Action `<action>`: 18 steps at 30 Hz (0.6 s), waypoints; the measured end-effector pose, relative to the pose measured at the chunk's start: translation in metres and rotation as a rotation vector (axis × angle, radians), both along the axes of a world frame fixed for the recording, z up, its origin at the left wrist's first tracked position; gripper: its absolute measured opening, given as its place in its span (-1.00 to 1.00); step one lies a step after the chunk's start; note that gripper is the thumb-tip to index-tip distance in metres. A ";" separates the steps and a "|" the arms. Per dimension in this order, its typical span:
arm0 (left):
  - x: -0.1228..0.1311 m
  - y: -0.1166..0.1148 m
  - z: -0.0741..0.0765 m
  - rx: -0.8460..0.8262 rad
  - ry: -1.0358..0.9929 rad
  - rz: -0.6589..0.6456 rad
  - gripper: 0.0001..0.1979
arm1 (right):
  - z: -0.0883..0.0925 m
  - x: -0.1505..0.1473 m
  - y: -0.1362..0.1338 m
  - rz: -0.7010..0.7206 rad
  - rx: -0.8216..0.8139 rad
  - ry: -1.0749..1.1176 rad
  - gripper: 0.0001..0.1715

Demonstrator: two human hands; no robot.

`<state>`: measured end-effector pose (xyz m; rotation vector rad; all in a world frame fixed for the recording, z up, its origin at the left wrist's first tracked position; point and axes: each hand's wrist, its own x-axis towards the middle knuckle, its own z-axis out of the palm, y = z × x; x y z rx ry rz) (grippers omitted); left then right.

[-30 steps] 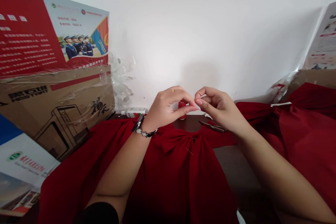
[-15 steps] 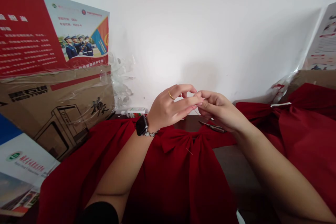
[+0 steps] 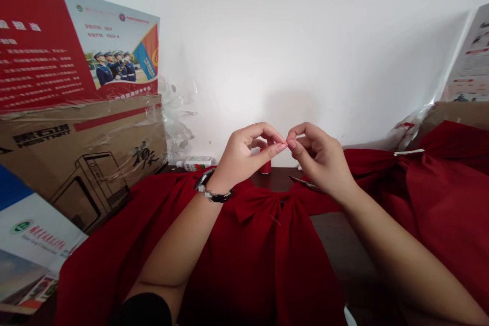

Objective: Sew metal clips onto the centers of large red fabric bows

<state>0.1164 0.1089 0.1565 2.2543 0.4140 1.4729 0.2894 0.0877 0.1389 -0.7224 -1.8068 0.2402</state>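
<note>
Above the red fabric, my left hand (image 3: 252, 155) and my right hand (image 3: 321, 160) meet fingertip to fingertip. Each pinches thumb against forefinger on what looks like a fine red thread (image 3: 287, 143), barely visible between the tips. Below them lies a gathered red cloth bow (image 3: 280, 201) with long tails hanging toward me. A thin pale line, a needle or a thread end, crosses the bow's middle. Behind my left hand stands a red thread spool (image 3: 265, 166), partly covered by the fingers. Small scissors (image 3: 305, 182) rest beneath my right hand, partly hidden.
A large cardboard box (image 3: 114, 163) and printed boards (image 3: 34, 46) stand at the left. By the wall lies a white bottle (image 3: 196, 163) beside clear plastic wrap (image 3: 178, 117). More red cloth (image 3: 451, 183) is heaped at the right on the dark table (image 3: 336, 244).
My left hand has turned, and its fingers have gone from stretched across the right fingertips to a pinch. The hands have drawn slightly apart, uncovering the red spool.
</note>
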 end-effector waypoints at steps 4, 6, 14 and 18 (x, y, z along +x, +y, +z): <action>0.004 0.001 -0.002 -0.325 -0.112 -0.119 -0.79 | -0.009 -0.004 0.001 -0.339 0.325 -0.103 -0.92; 0.003 0.002 -0.002 -0.461 -0.138 -0.171 -0.73 | -0.011 -0.004 0.004 -0.393 0.382 -0.139 -0.94; 0.005 0.010 -0.003 -0.777 -0.213 -0.390 -0.67 | -0.014 -0.003 0.008 -0.440 0.519 -0.178 -0.96; 0.007 0.009 -0.004 -0.827 -0.266 -0.370 -0.64 | -0.015 0.000 0.009 -0.493 0.596 -0.178 -0.93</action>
